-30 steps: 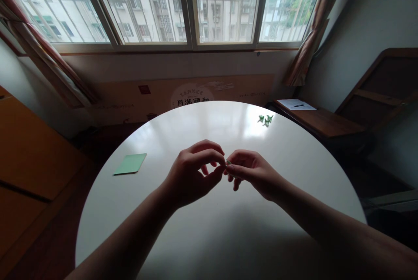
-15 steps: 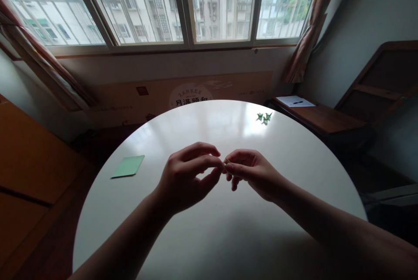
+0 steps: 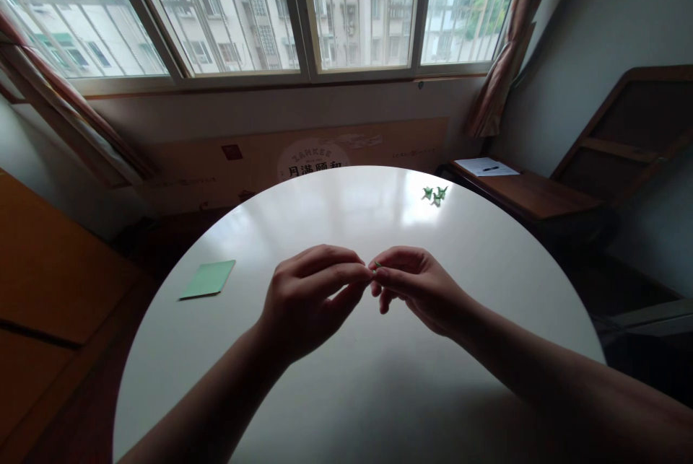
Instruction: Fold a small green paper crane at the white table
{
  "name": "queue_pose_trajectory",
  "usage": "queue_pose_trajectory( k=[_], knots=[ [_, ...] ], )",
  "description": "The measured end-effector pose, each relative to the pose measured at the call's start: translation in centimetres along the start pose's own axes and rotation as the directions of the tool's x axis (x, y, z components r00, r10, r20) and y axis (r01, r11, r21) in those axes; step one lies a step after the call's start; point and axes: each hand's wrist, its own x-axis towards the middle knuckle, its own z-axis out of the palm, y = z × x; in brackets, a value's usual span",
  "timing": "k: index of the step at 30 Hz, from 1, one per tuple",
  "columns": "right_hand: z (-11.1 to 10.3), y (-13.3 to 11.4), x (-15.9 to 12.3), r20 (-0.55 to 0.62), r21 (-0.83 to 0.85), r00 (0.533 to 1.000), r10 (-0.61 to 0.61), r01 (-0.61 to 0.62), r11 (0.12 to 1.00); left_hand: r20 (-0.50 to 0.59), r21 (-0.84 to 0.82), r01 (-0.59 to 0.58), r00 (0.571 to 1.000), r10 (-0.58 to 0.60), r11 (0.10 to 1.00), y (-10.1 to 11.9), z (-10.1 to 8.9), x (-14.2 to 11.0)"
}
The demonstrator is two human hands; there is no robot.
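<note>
Above the middle of the white round table (image 3: 346, 392), my two hands meet at the fingertips. Between the thumb and fingers of my right hand (image 3: 419, 283) is a small folded piece of green paper (image 3: 377, 265), mostly hidden by the fingers. My left hand (image 3: 311, 298) pinches at the left side of the same piece, thumb and index finger pressed together. At the far right of the table lie several little folded green paper figures (image 3: 436, 195), close together. A stack of square green paper (image 3: 208, 279) rests at the left.
Beyond the table's right edge stands a wooden chair (image 3: 568, 197) with a white sheet (image 3: 487, 167) and a pen on its seat. A printed box (image 3: 243, 161) is behind the table, below the barred window. A wooden cabinet (image 3: 48, 269) stands at the left.
My left hand's fingers have drawn closer together onto the paper piece. The right hand has kept nearly the same pose, and the view has shifted slightly.
</note>
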Motion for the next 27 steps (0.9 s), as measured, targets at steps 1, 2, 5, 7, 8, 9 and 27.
queue_pose_trajectory(
  k=[1, 2, 5, 7, 8, 9, 27],
  knots=[
    [0.1, 0.0, 0.0, -0.007, 0.003, 1.000, 0.000, 0.000, 1.000, -0.004, 0.020, -0.013, 1.000, 0.013, 1.000, 0.0, 0.0, 0.0],
    [0.1, 0.0, 0.0, -0.014, 0.007, 1.000, 0.002, -0.002, 1.000, -0.006, 0.036, -0.024, 1.000, 0.025, 0.999, 0.0, 0.0, -0.1],
    [0.3, -0.2, -0.1, -0.037, 0.023, 0.999, 0.005, -0.004, 1.000, 0.003, 0.063, -0.047, 0.999, 0.047, 0.997, -0.1, 0.1, -0.3],
    [0.3, -0.4, -0.1, -0.058, 0.028, 0.998, -0.003, 0.004, 1.000, 0.015, 0.068, -0.054, 0.998, 0.053, 0.996, -0.1, 0.1, -0.5],
    [0.3, -0.5, -0.1, -0.072, 0.026, 0.997, -0.010, 0.011, 1.000, 0.017, 0.069, -0.052, 0.999, 0.051, 0.996, -0.1, 0.1, -0.5],
    [0.3, -0.6, -0.1, -0.086, 0.024, 0.996, -0.017, 0.019, 1.000, 0.013, 0.069, -0.047, 0.999, 0.047, 0.996, -0.1, 0.2, -0.5],
    [0.3, -0.4, 0.0, -0.199, 0.084, 0.977, 0.072, -0.056, 0.995, 0.120, -0.336, 0.589, 0.800, -0.587, 0.735, -0.8, 2.1, -0.9]
  ],
)
